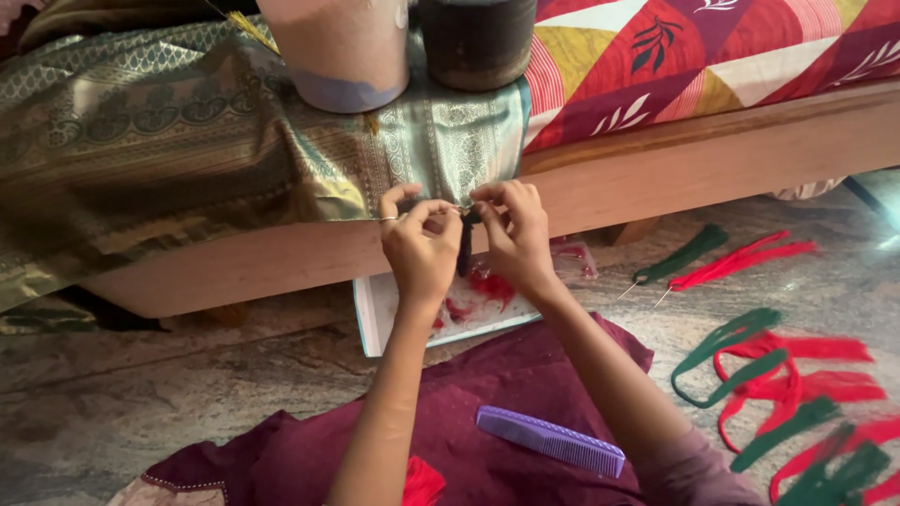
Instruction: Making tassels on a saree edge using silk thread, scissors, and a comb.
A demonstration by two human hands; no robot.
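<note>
Tassel (466, 245), dark thread bundle, hung at edge of green-gold brocade cloth (187, 141) draped over wooden bed frame (712, 155). Pinched at its top between both hands: left hand (421, 245) closed narrow, thumb and forefinger on the head of the bundle; right hand (514, 234) likewise closed, fingertips on the same spot. Free end dangled straight down between the wrists. Judged very light, limp, no stiffness; strands likely to fray or slip apart if gripped low. Best hold judged at the bound top, near the cloth edge, with fingertips only. Cloth judged soft, smooth, prone to sliding on the frame. Red fibre scraps on white tray (375, 314) below hands. Purple comb (550, 440) on maroon lap cloth (487, 394). Red and green thread loops (778, 375) on floor to the right, well apart.
</note>
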